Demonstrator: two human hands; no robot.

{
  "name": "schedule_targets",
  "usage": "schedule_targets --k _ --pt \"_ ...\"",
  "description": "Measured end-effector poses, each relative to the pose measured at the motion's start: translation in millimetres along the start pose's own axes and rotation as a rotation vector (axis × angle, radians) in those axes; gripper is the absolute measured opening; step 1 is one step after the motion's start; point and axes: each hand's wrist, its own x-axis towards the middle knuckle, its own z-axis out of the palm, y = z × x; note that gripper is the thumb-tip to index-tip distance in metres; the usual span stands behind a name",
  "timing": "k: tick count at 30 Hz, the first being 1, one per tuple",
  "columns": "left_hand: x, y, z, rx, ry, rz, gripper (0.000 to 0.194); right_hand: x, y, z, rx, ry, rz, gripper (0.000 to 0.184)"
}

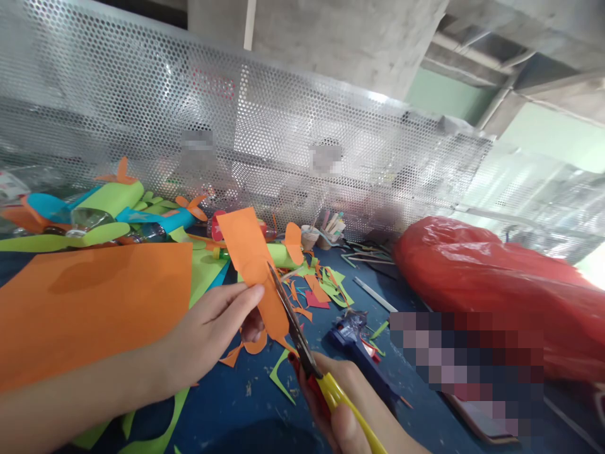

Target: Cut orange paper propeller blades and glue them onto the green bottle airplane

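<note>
My left hand (224,331) pinches an orange paper strip (248,246) between thumb and fingers, holding it up above the blue table. The strip's lower end is rounded. Yellow-handled scissors (333,391) are gripped in my right hand (352,403), their dark blades pointing up and left along the strip's right edge. The blade tips touch or overlap the paper near its middle. Beneath the strip lie orange offcuts (230,356) and a curved green offcut (282,378). To the right of the blades rests a blue glue gun (362,353).
A large orange sheet (104,302) covers the left side. Behind it are paper-wrapped bottles with propeller shapes (118,195). Cups (309,236) of sticks stand at the back. A red plastic bag (491,290) bulges at right. A perforated metal screen (283,126) runs behind, with people beyond.
</note>
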Motion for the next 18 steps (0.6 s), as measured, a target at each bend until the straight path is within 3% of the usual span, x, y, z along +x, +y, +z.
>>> schedule_targets --k 6,18 --pt "-0.9 -2.9 -1.4 0.001 0.064 0.051 0.043 -0.4 4.9 -0.3 0.078 -0.075 -0.092 0.059" --pt "1.8 -4.3 -2.6 -0.016 0.100 0.016 0.043 1.7 9.2 0.4 0.113 -0.074 -0.117 0.058"
